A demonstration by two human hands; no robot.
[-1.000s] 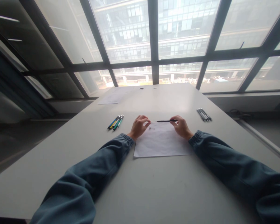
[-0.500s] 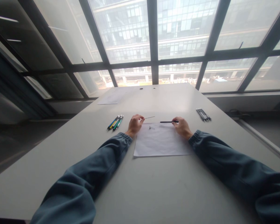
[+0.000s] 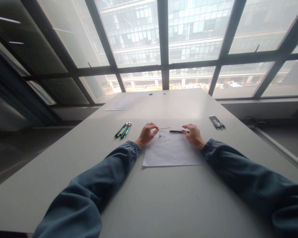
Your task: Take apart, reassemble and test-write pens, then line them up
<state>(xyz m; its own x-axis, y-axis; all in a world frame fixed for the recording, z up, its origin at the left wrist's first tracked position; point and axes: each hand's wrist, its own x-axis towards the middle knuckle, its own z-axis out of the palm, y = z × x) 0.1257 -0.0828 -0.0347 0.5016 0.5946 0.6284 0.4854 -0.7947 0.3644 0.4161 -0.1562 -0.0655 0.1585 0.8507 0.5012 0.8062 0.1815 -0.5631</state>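
Observation:
My left hand (image 3: 146,134) pinches one end of a thin dark refill rod (image 3: 164,128) that points right, held just above the table. My right hand (image 3: 192,134) grips the end of a black pen barrel (image 3: 175,131) that lies near the top edge of a white sheet of paper (image 3: 171,150). A gap separates the rod's tip from the barrel. A tiny grey part (image 3: 160,135) lies on the paper near my left hand. Both arms wear blue-grey sleeves.
The white table (image 3: 149,198) carries several coloured pens (image 3: 123,130) at the left and a bundle of dark pens (image 3: 217,121) at the right. Another sheet (image 3: 119,104) lies at the far left corner. Large windows stand beyond the table's far edge.
The thin rod has been drawn out of the barrel to the left. The barrel has since come down toward the paper, and the left hand has lowered the rod closer to it.

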